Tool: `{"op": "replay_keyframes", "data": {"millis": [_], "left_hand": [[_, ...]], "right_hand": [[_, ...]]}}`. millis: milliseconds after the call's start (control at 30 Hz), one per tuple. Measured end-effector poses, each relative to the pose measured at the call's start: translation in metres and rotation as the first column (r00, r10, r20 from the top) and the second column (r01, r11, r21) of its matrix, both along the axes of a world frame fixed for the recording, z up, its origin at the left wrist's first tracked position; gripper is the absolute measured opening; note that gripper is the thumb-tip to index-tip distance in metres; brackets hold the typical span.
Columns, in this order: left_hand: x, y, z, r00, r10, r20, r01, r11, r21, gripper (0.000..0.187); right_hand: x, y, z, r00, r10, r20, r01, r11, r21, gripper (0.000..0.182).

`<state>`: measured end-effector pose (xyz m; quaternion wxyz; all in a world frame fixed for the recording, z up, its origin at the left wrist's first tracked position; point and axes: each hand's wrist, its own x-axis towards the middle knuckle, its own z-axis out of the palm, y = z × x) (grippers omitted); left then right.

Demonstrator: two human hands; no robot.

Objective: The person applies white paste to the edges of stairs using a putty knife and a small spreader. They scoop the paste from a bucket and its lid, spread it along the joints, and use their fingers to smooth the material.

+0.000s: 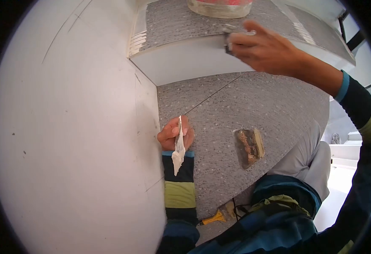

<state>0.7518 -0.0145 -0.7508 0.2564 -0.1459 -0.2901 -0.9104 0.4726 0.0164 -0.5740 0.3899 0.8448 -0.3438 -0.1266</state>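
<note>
My left hand (170, 134) is closed around a thin scraper (178, 148), seen nearly edge-on and coated in white paste. It is close to the white wall, above the lower grey speckled step. Up at the front edge of the upper step, my right hand (268, 48) is blurred by motion. Its fingers close on a small dark flat tool (227, 42), whose kind I cannot make out. Ridged white paste (138, 41) lies at the left end of the upper tread (172, 25), and another ridged paste strip (303, 31) is to the right.
A tub with a red band (219, 7) stands on the upper step. On the lower step (211, 169) lies a brown and dark rectangular piece (248, 148). The white wall (88, 127) bounds the left side. A yellow-handled tool (214, 218) lies below, near my body.
</note>
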Motion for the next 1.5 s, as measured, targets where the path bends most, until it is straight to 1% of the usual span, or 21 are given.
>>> {"op": "replay_keyframes", "data": {"millis": [133,233,300,333,367,400,467,533,600,667,700,733,767,800,833,967,1067,1167,1333,1367,1500], "left_hand": [[0.001,-0.002,-0.005,0.999,-0.053,-0.003,0.053,0.998,0.023,0.025],[-0.002,-0.001,0.0,0.999,-0.041,0.002,0.041,0.999,-0.013,0.024],[0.0,0.003,0.003,1.0,-0.021,0.018,0.021,0.999,-0.026,0.024],[-0.002,0.001,0.003,1.0,0.003,0.031,-0.002,0.999,-0.032,0.023],[-0.008,-0.006,-0.002,0.982,-0.127,-0.14,0.109,0.986,-0.125,0.019],[-0.009,-0.006,-0.001,0.98,-0.141,-0.142,0.122,0.983,-0.135,0.019],[-0.005,0.001,0.005,0.999,-0.049,-0.008,0.048,0.997,-0.068,0.019],[-0.008,0.001,0.0,0.997,-0.072,-0.038,0.067,0.992,-0.106,0.018],[-0.013,0.005,0.003,0.966,0.174,0.191,-0.173,0.985,-0.02,0.017],[-0.038,0.021,0.025,0.974,0.129,0.186,-0.126,0.992,-0.028,0.021],[-0.054,0.036,0.038,0.786,0.373,0.493,-0.421,0.907,-0.015,0.023],[-0.071,0.045,0.049,0.453,0.514,0.729,-0.667,0.738,-0.106,0.025],[-0.08,0.052,0.049,0.578,0.438,0.688,-0.526,0.845,-0.096,0.028],[-0.1,0.066,0.055,0.549,0.408,0.729,-0.538,0.84,-0.065,0.029],[-0.123,0.085,0.069,0.586,0.369,0.721,-0.506,0.862,-0.03,0.03],[-0.177,0.136,0.074,0.741,0.202,0.641,-0.346,0.932,0.106,0.034],[-0.211,0.168,0.083,0.667,0.212,0.715,-0.413,0.903,0.118,0.034],[-0.229,0.186,0.089,0.677,0.176,0.714,-0.399,0.904,0.155,0.034],[-0.23,0.194,0.082,0.618,0.212,0.757,-0.441,0.891,0.11,0.032],[-0.231,0.195,0.083,0.671,0.198,0.715,-0.422,0.894,0.149,0.033],[-0.231,0.193,0.088,0.689,0.236,0.685,-0.418,0.902,0.11,0.034]], "right_hand": [[-0.052,0.041,0.002,0.996,-0.074,0.044,0.075,0.997,-0.003,0.017],[-0.097,0.076,-0.004,0.976,-0.215,-0.031,0.211,0.973,-0.09,0.024],[-0.118,0.104,-0.001,0.927,-0.338,0.164,0.351,0.935,-0.059,0.035],[-0.121,0.118,0.003,0.926,-0.341,0.164,0.356,0.932,-0.072,0.035],[-0.121,0.137,0.005,0.872,-0.376,0.312,0.408,0.912,-0.041,0.036],[-0.119,0.157,0.007,0.794,-0.406,0.452,0.456,0.89,-0.001,0.038],[-0.115,0.197,0.002,0.634,-0.385,0.671,0.433,0.895,0.105,0.046],[-0.111,0.234,-0.008,0.383,-0.369,0.847,0.385,0.897,0.217,0.046],[-0.111,0.266,-0.02,0.186,-0.367,0.911,0.342,0.894,0.291,0.043],[-0.113,0.29,-0.027,0.126,-0.372,0.92,0.342,0.886,0.312,0.04],[-0.113,0.298,-0.032,0.08,-0.375,0.924,0.334,0.883,0.33,0.036],[-0.112,0.302,-0.038,0.065,-0.361,0.93,0.345,0.883,0.319,0.036],[-0.111,0.304,-0.043,-0.03,-0.285,0.958,0.328,0.903,0.278,0.034],[-0.112,0.307,-0.047,-0.12,-0.213,0.97,0.303,0.922,0.24,0.032],[-0.114,0.309,-0.049,-0.169,-0.251,0.953,0.281,0.915,0.29,0.03],[-0.114,0.298,-0.043,-0.188,-0.12,0.975,0.16,0.976,0.151,0.033],[-0.115,0.289,-0.044,-0.15,-0.064,0.987,0.143,0.986,0.086,0.04],[-0.117,0.274,-0.045,-0.153,-0.053,0.987,0.09,0.994,0.067,0.036],[-0.127,0.264,-0.054,0.01,-0.025,1.0,-0.092,0.995,0.026,0.052],[-0.13,0.266,-0.053,0.098,-0.049,0.994,-0.087,0.995,0.058,0.054],[-0.136,0.267,-0.059,0.227,-0.043,0.973,-0.029,0.998,0.051,0.051]]}}
